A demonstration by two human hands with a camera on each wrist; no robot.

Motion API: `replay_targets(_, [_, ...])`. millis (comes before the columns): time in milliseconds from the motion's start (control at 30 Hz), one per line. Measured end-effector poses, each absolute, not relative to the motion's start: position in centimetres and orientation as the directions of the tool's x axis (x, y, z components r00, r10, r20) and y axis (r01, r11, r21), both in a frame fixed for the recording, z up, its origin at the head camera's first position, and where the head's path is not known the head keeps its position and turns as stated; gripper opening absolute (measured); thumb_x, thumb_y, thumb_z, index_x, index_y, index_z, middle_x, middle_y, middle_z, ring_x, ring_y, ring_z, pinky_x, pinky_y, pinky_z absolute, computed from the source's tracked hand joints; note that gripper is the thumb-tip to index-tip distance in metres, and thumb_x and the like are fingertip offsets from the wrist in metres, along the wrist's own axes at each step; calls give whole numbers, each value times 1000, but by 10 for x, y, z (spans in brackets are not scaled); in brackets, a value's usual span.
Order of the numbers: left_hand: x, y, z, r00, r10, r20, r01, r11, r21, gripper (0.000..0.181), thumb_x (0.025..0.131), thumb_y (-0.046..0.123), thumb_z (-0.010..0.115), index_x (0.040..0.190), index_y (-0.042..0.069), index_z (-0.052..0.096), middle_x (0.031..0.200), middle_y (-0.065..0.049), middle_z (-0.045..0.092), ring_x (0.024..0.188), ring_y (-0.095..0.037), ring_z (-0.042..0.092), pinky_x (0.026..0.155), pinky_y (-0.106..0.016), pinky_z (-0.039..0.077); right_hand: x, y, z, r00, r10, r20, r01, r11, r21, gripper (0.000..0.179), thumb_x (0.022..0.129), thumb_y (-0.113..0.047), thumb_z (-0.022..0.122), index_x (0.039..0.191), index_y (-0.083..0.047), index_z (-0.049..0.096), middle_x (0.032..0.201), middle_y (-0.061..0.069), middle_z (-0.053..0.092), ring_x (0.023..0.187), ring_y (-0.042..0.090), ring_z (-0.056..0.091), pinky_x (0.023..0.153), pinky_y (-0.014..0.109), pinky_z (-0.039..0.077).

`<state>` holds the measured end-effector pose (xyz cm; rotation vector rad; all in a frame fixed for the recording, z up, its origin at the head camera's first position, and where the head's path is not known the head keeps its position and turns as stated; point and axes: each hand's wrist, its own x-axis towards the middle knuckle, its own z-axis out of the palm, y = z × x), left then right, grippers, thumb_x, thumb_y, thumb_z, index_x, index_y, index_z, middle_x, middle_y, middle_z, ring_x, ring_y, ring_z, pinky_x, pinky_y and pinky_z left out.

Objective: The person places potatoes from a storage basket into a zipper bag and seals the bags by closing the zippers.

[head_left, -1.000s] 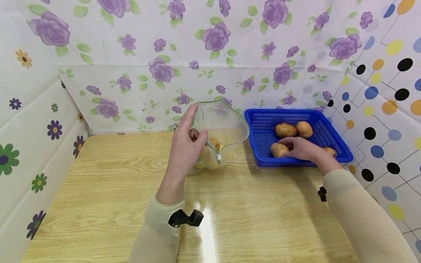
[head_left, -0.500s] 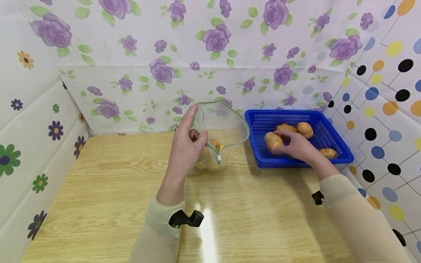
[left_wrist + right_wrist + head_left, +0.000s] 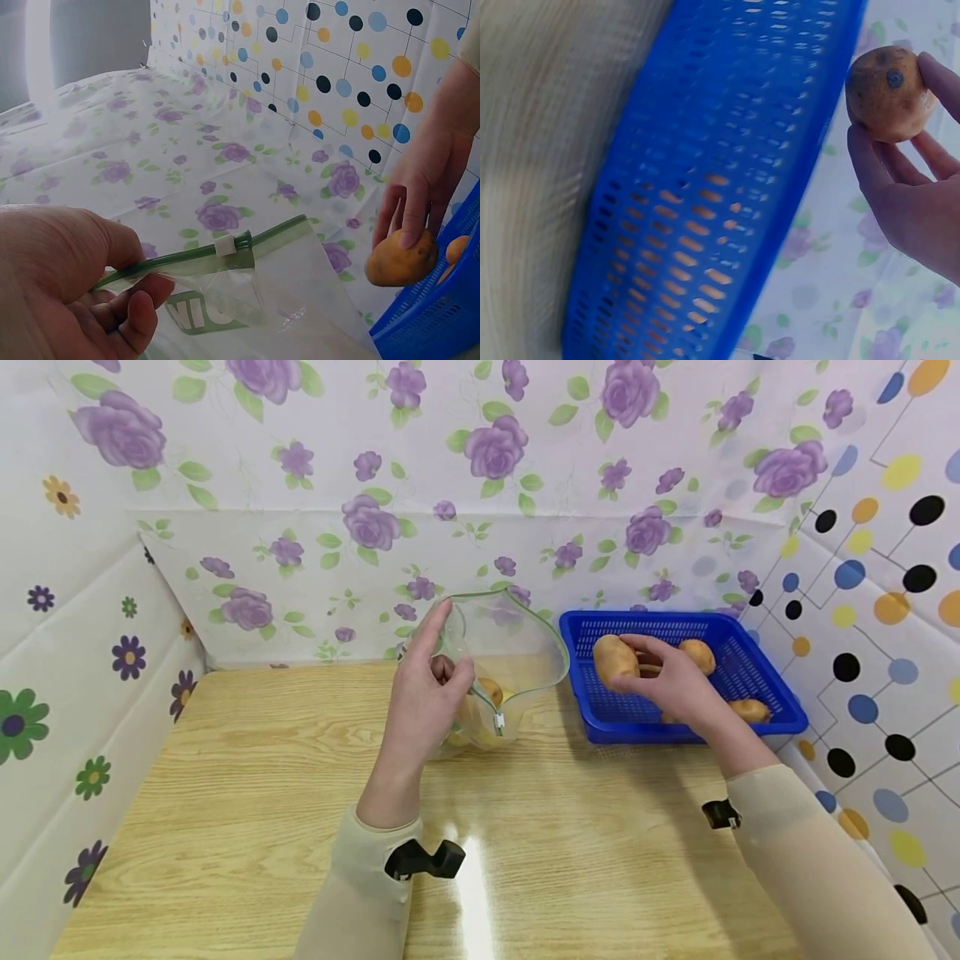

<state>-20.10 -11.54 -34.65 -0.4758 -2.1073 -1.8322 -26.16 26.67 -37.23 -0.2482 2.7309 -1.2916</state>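
A clear zip bag (image 3: 525, 652) with a green zip edge and white slider stands with its mouth wide apart on the wooden table. My left hand (image 3: 431, 693) grips its left rim between thumb and curled fingers, forefinger pointing up; the left wrist view shows the slider (image 3: 225, 244) just beyond the fingers. A potato (image 3: 491, 691) shows inside the bag. My right hand (image 3: 675, 681) holds another potato (image 3: 615, 662) between thumb and fingertips, raised over the left part of the blue basket (image 3: 592, 732). In the right wrist view this potato (image 3: 889, 94) has a dark spot.
More potatoes lie in the basket, one potato (image 3: 697, 656) at the back and one potato (image 3: 748, 710) at the front right. The basket stands right of the bag, near the flowered back wall (image 3: 315, 552). Bare wooden tabletop (image 3: 247, 793) extends to the front and left.
My right hand has picked a potato off the basket floor and lifted it up and slightly left. My left hand and the bag have stayed in place.
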Motion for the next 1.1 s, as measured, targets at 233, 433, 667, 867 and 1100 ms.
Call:
replay_targets(233, [-201, -115, -346, -899, 48, 436, 438, 126, 890, 74, 105, 6, 62, 174, 24, 39, 174, 12, 35, 59, -15, 36, 52, -24, 34, -252, 253, -356, -986, -163, 23, -117, 591, -798, 88, 100, -39, 84, 174, -26, 38, 168, 9, 45, 149, 37, 51, 112, 58, 52])
replay_targets(433, [-202, -115, -346, -900, 44, 433, 435, 130, 891, 75, 105, 5, 62, 173, 24, 40, 175, 13, 34, 59, -14, 36, 52, -24, 34, -242, 238, -342, -982, -178, 67, -159, 575, -803, 84, 100, -38, 84, 172, -29, 40, 164, 9, 48, 148, 36, 53, 112, 53, 54])
replay_targets(667, [-203, -114, -347, -886, 58, 461, 464, 135, 875, 76, 104, 1, 63, 173, 20, 40, 177, 5, 33, 57, -14, 37, 51, -24, 35, -233, 226, -327, -982, -156, 107, -178, 564, -806, 84, 101, -36, 84, 172, -31, 41, 158, 8, 52, 145, 33, 57, 111, 48, 54])
replay_targets(867, [-202, -113, -346, -880, 64, 471, 475, 146, 868, 76, 103, 0, 64, 173, 19, 40, 178, 3, 33, 57, -14, 38, 50, -24, 35, -224, 217, -313, -984, -128, 126, -177, 578, -797, 85, 98, -43, 85, 171, -36, 42, 159, 5, 54, 145, 29, 58, 110, 45, 55])
replay_targets(1100, [-203, -112, -347, -881, 66, 468, 473, 138, 870, 75, 104, 1, 63, 173, 17, 40, 178, 3, 33, 57, -13, 37, 50, -23, 35, -216, 206, -301, -971, -143, 193, -240, 570, -786, 80, 98, -44, 85, 168, -39, 47, 158, 0, 55, 140, 24, 62, 107, 36, 57])
